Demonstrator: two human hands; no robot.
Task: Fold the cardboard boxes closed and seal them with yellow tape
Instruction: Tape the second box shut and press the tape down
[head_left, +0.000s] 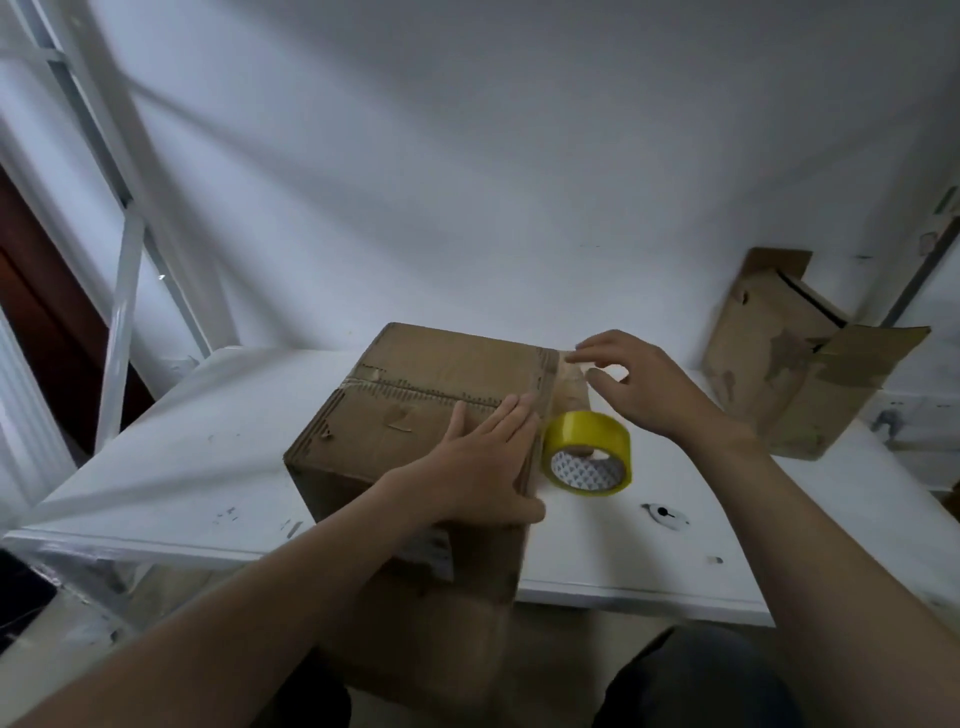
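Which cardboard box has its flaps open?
The box at the back right, its flaps splayed outward and a dark gap showing inside. The centre box, under the flat left hand, is folded shut.

tape roll (589, 441): yellow, white core with dark diamond print
near box (415, 395): brown cardboard
far box (769, 364): brown, torn patches
surface (649, 551): white, dark scuffs

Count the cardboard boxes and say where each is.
2. One closed box under the left hand at the table's near edge; one open box far right, by the wall. Others may be hidden.
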